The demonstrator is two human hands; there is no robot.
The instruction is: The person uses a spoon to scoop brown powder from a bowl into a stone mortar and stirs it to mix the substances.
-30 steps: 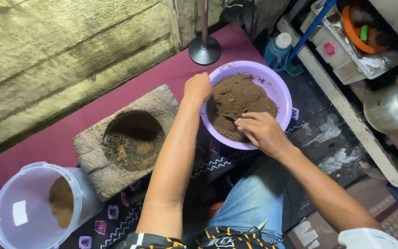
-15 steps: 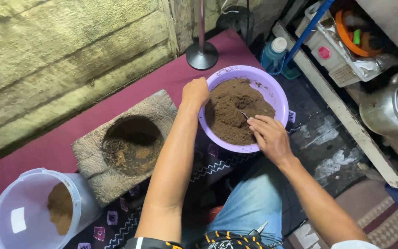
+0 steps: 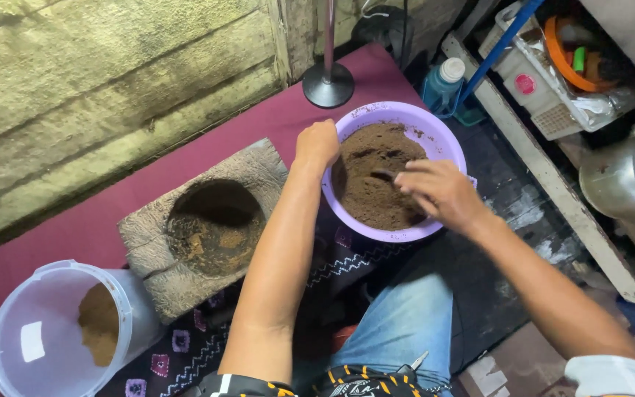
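Brown powder [image 3: 376, 184] is being worked with a small spoon [image 3: 385, 175], which is pinched in the right hand [image 3: 439, 192]; the fingers are closed together on its handle, and only the dark bowl end of the spoon can be seen, lying on the powder. The powder is heaped inside a lilac plastic basin [image 3: 446, 143], over whose near right side the right hand is held. The basin's left rim is gripped by the left hand [image 3: 317, 143], fingers curled shut over the edge. The basin is set on a dark patterned cloth [image 3: 347, 254] on the floor, with a maroon mat [image 3: 75, 228] spread to the left. Just beside the left forearm a rough stone mortar [image 3: 203, 228] is seen, brown residue left in its hollow. Farther left, well apart from the basin, a clear plastic tub [image 3: 45, 331] lies tilted with a little tan powder inside. Beyond the basin a round black stand base [image 3: 327, 82] and a blue bottle [image 3: 442, 84] with a white cap are placed. At far right a metal kettle [image 3: 626, 173] is partly in view.
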